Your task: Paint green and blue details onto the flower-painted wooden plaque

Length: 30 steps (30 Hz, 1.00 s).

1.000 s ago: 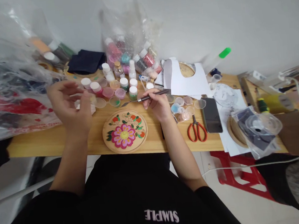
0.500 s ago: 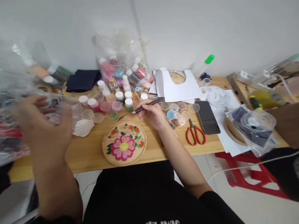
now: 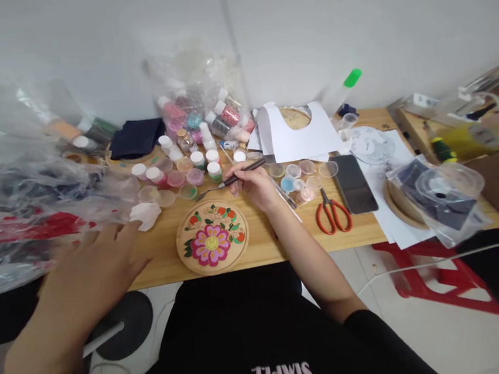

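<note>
round wooden plaque [image 3: 183,231] is lying at the desk's [image 3: 159,257] front edge; big pink flower [image 3: 211,245] and orange fruits [image 3: 194,219] are showing colour, some small blossoms seemingly left bare. right hand [image 3: 256,187] is pinching a dark-handled tool [image 3: 244,173], tip near plaque's far rim. left hand [image 3: 91,261], blurred, is hanging spread near white tissue [image 3: 145,215]; contact unclear.

The pale wooden disc [image 3: 237,244] bears a pink flower [image 3: 211,245] with magenta edging and a yellow centre, with orange fruit and green leaves around it. The tool [image 3: 243,173] has a dark brown handle. On the honey-coloured counter [image 3: 163,251], the scissors [image 3: 343,218] have orange-red handles, the phone [image 3: 355,184] is black, the far-left cloth [image 3: 136,138] navy. White lettering marks the black shirt [image 3: 254,327]; the stool [image 3: 444,283] at right is red.
</note>
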Motion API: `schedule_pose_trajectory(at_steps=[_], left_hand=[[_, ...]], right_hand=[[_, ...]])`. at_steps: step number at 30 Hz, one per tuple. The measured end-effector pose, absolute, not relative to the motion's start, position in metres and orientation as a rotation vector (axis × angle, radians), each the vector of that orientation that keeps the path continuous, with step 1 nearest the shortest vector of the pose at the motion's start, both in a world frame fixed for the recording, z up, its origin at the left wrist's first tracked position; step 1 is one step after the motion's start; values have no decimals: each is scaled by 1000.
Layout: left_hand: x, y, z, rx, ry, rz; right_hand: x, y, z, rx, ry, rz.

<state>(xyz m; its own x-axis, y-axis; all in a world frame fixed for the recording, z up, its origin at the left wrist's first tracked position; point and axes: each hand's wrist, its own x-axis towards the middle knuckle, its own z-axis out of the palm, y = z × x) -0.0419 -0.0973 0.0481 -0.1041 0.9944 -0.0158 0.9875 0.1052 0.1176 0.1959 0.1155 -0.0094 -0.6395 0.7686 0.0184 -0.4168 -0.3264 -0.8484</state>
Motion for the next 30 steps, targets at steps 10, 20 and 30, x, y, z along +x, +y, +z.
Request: schedule_pose_trajectory(at_steps=[10, 20, 30], left_hand=[[-103, -113, -10, 2450, 1602, 182], [-140, -128, -36, 2288, 1590, 123], [-145, -137, -43, 2510, 1387, -64]], right_hand=[[197, 116, -8, -527, -1163, 1999], [197, 113, -3, -472, -1150, 2005], [197, 109, 0, -550, -788, 2056]])
